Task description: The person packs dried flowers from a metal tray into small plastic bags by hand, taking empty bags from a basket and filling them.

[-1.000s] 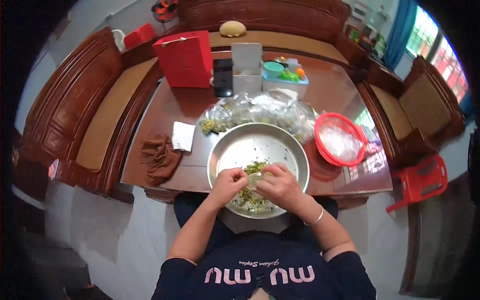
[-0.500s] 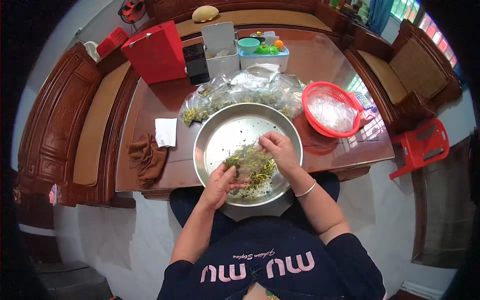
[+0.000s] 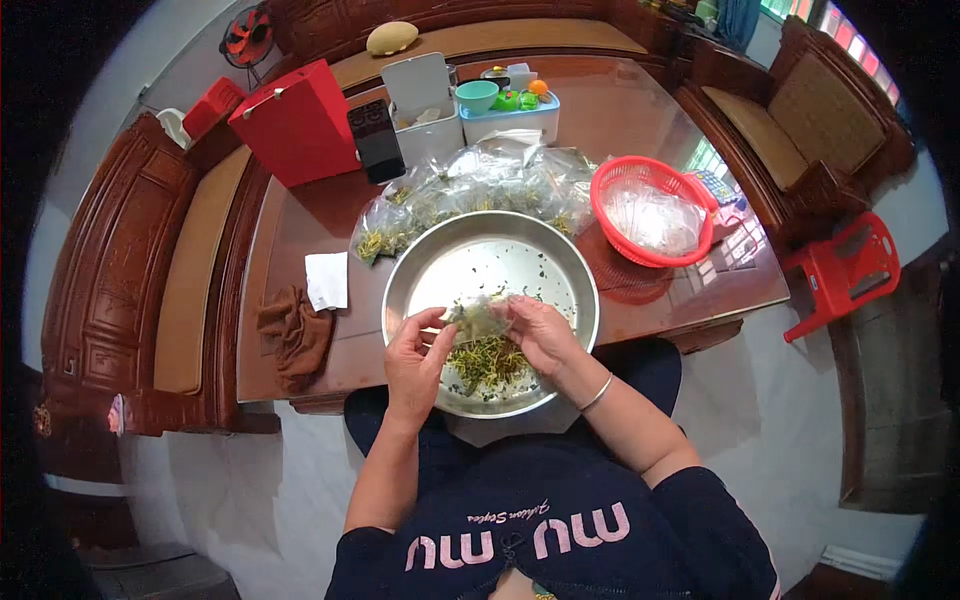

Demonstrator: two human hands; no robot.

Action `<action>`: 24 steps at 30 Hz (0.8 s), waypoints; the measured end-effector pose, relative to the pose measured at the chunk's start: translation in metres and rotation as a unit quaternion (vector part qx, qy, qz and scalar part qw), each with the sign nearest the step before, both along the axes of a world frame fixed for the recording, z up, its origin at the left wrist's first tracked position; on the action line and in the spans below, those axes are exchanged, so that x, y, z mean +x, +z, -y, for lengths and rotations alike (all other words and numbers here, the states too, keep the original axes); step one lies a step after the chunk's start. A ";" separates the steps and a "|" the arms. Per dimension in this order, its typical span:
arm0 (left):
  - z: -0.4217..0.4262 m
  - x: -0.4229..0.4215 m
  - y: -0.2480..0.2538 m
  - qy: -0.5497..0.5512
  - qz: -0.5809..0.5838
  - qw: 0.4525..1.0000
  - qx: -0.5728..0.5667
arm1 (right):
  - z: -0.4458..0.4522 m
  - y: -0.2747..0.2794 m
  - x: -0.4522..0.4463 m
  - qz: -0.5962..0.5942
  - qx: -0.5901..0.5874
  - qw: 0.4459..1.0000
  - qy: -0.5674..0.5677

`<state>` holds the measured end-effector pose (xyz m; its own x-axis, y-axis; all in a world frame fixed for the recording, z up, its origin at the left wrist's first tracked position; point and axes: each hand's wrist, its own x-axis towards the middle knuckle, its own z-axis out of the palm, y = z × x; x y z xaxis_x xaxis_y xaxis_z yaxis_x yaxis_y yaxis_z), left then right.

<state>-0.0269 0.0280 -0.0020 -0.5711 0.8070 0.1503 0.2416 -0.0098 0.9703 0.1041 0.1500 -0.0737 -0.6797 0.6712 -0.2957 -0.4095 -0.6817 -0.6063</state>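
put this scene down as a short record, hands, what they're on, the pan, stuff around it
left hand: at small bag's left end, grip unclear
right hand: fingers on its right end
small bag: clear, held above pan; greenish bits show in or through it
pan: round, metal, overlapping table edge
herb pile: green and yellow, loose in pan
behind pan: filled clear bags
right of pan: red basket holding clear plastic
left of pan: white paper, brown cloth

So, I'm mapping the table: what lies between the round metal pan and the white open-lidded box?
Clear plastic bags holding yellow-green plant bits, as the head view shows.
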 end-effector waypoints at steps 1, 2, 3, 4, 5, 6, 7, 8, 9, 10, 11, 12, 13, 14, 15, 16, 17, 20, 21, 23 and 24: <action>-0.001 0.001 0.001 -0.002 -0.002 1.000 0.001 | 0.000 0.001 0.000 -0.002 0.001 1.000 -0.002; -0.002 0.002 0.002 0.000 -0.003 1.000 0.008 | -0.001 0.002 -0.001 -0.014 -0.011 1.000 0.001; -0.001 0.004 0.002 0.003 -0.003 1.000 0.014 | -0.002 0.003 0.000 -0.026 -0.023 0.999 0.004; 0.000 0.006 0.002 0.007 -0.003 1.000 0.019 | -0.002 0.004 0.000 -0.037 -0.036 0.999 0.008; 0.001 0.007 0.003 0.011 -0.002 1.000 0.023 | -0.002 0.004 0.000 -0.049 -0.050 0.998 0.012; 0.001 0.006 0.003 0.010 -0.004 1.000 0.023 | -0.002 0.005 -0.001 -0.050 -0.049 0.997 0.011; 0.000 0.006 0.005 0.015 -0.003 1.000 0.026 | -0.002 0.005 -0.003 -0.048 -0.051 0.997 0.012; -0.001 0.005 0.006 0.021 -0.003 0.999 0.029 | -0.003 0.006 -0.004 -0.046 -0.053 0.997 0.014; 0.000 0.005 0.006 0.026 -0.001 0.999 0.030 | -0.003 0.006 -0.005 -0.044 -0.056 0.997 0.015; 0.000 0.006 0.006 0.030 0.001 0.999 0.031 | -0.002 0.006 -0.005 -0.041 -0.060 0.997 0.015; 0.000 0.005 0.007 0.029 0.000 0.999 0.031 | -0.003 0.003 -0.007 -0.042 -0.060 0.997 0.014; -0.003 0.002 0.007 0.034 -0.036 0.998 0.040 | -0.009 -0.003 -0.012 -0.041 -0.039 0.998 0.006; -0.005 0.000 0.008 0.040 -0.070 0.996 0.049 | -0.013 -0.009 -0.016 -0.039 -0.019 0.999 -0.001; -0.005 0.000 0.007 0.044 -0.103 0.992 0.054 | -0.015 -0.016 -0.019 -0.036 -0.003 0.999 -0.008; -0.004 0.000 0.007 0.048 -0.136 0.988 0.059 | -0.014 -0.024 -0.019 -0.033 0.013 0.999 -0.016; -0.005 -0.001 0.008 0.047 -0.137 0.988 0.059 | -0.013 -0.019 -0.018 -0.034 0.013 0.999 -0.017; -0.007 -0.001 0.010 0.047 -0.148 0.986 0.065 | -0.013 -0.012 -0.015 -0.025 0.021 0.999 -0.014; -0.004 0.000 0.011 0.045 -0.177 0.980 0.074 | -0.006 0.005 -0.005 0.007 0.035 0.999 -0.002; -0.004 0.001 0.012 0.045 -0.178 0.980 0.074 | -0.006 0.005 -0.005 0.006 0.035 0.999 -0.002; -0.007 0.003 0.014 0.051 -0.171 0.980 0.092 | -0.009 0.005 -0.006 -0.009 0.030 0.999 0.013; -0.007 0.005 0.014 0.053 -0.167 0.980 0.099 | -0.009 0.003 -0.006 -0.017 0.026 0.999 0.020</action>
